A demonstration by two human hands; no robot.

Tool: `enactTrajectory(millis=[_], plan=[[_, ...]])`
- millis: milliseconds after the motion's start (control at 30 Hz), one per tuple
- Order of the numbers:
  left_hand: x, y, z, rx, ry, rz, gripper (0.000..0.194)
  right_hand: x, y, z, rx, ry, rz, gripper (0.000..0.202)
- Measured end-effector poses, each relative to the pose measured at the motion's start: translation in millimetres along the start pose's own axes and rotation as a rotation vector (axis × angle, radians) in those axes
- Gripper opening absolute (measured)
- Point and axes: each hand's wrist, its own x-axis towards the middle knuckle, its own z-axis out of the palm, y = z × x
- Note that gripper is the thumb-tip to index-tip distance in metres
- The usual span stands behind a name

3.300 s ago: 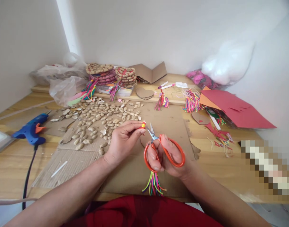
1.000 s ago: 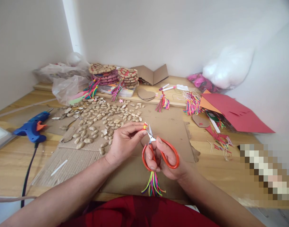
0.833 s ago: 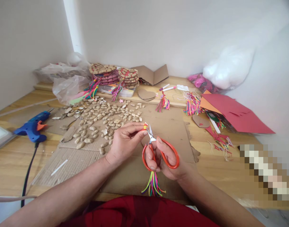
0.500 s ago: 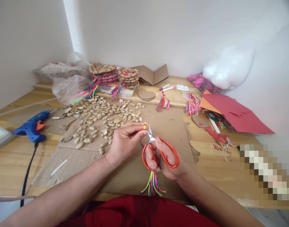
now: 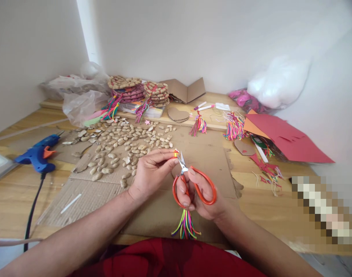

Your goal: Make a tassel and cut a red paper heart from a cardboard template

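Note:
My left hand (image 5: 150, 171) pinches a small orange and yellow cord end between thumb and fingertips. Scissors (image 5: 183, 168) with orange handles are in my right hand (image 5: 206, 196), their blades slightly parted and pointing up at that cord end. Below my right hand hangs a multicoloured tassel (image 5: 186, 225), its strands fanned out. My right fingers hide the stretch between the strands and the pinched end, so the join cannot be seen. Both hands are over a brown cardboard sheet (image 5: 207, 154).
Many peanuts (image 5: 121, 138) lie spread left of my hands. A blue glue gun (image 5: 37, 154) rests at the far left. Behind are stacked peanut-covered pieces (image 5: 155, 92), a cardboard heart (image 5: 177, 114) and tassels (image 5: 199, 125). Red paper (image 5: 288, 138) lies on the right.
Almost nothing differs. My hands, the scissors and the tassel keep their places, with only a very slight shift of the view.

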Motion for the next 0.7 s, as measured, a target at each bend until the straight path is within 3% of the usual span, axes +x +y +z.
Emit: enactTrajectory(millis=[700], plan=[[-0.7,-2.3,0.6,-0.063,-0.001,-0.05,0.013,1.0,1.2,-1.5,0.032,0.001,0.009,0.05]])
